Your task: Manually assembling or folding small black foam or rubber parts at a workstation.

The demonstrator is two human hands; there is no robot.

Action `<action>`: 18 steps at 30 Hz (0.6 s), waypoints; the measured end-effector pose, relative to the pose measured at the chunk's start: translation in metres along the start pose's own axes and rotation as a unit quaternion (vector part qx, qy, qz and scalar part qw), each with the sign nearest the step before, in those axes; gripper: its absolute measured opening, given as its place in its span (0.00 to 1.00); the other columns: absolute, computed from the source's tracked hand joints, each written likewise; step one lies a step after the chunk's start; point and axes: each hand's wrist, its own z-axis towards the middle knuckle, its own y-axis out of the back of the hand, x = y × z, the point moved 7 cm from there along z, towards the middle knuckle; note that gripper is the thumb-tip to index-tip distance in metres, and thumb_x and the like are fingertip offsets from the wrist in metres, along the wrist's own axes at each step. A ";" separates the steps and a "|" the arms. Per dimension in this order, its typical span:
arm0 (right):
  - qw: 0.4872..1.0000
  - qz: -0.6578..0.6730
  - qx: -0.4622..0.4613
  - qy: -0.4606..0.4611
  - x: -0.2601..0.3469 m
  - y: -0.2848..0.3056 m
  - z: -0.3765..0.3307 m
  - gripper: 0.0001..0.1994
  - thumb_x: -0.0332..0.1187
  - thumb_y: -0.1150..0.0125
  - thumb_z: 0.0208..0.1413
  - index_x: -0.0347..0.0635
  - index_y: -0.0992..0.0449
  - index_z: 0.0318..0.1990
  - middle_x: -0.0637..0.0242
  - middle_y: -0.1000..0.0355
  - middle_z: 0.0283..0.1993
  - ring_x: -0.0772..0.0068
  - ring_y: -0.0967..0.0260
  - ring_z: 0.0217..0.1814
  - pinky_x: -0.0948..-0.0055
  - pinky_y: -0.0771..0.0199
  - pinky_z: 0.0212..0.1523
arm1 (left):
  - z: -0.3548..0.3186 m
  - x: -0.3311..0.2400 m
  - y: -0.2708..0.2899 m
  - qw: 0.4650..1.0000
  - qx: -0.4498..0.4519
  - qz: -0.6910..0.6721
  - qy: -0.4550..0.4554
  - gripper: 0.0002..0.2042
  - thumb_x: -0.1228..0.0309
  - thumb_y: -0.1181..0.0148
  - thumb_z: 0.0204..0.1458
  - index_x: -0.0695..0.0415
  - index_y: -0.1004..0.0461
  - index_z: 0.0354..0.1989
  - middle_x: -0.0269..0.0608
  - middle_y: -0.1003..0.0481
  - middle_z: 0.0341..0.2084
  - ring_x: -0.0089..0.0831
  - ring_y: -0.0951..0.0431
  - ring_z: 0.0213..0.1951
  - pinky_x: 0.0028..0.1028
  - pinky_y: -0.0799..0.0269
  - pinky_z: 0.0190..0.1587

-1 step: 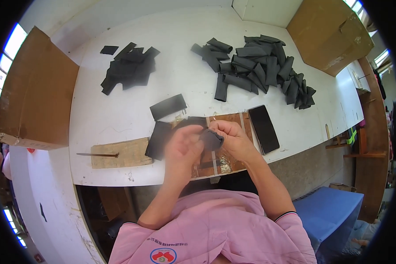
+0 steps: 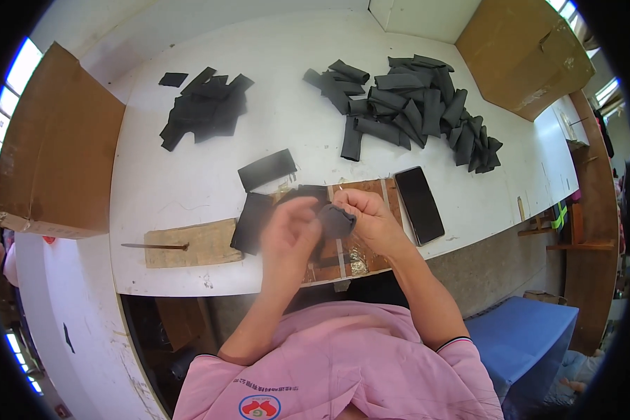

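Note:
Both hands meet over a brown board point(image 2: 371, 260) at the table's front edge. Between them is a small dark grey fabric piece point(image 2: 338, 222), folded into a tube-like shape. My right hand point(image 2: 372, 220) pinches its upper right edge with thumb and fingers. On its left side, my left hand point(image 2: 287, 229) curls its fingers against it; this hand is partly blurred. Flat dark fabric pieces lie close by: one point(image 2: 252, 222) beside my left hand, another point(image 2: 267, 170) farther back. Part of the board and a dark piece on it are hidden beneath my hands.
A black phone point(image 2: 419, 205) lies right of the board. On the left, a thin metal tool point(image 2: 154, 246) rests on cardboard point(image 2: 196, 255). Behind are flat dark pieces point(image 2: 206, 108) and a heap of rolled ones point(image 2: 406, 101). Cardboard boxes stand left point(image 2: 59, 147) and right point(image 2: 521, 52).
My left hand's fingers have shifted very slightly against the fabric piece. Everything else looks the same.

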 end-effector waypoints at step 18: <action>0.751 -0.605 -0.082 0.250 0.048 -0.030 -0.023 0.10 0.35 0.41 0.41 0.41 0.32 0.21 0.66 0.38 0.20 0.67 0.36 0.23 0.70 0.37 0.20 | 0.008 -0.008 -0.007 0.980 0.060 -0.190 -0.031 0.10 0.76 0.40 0.42 0.63 0.29 0.33 0.48 0.29 0.37 0.33 0.31 0.42 0.31 0.37 0.46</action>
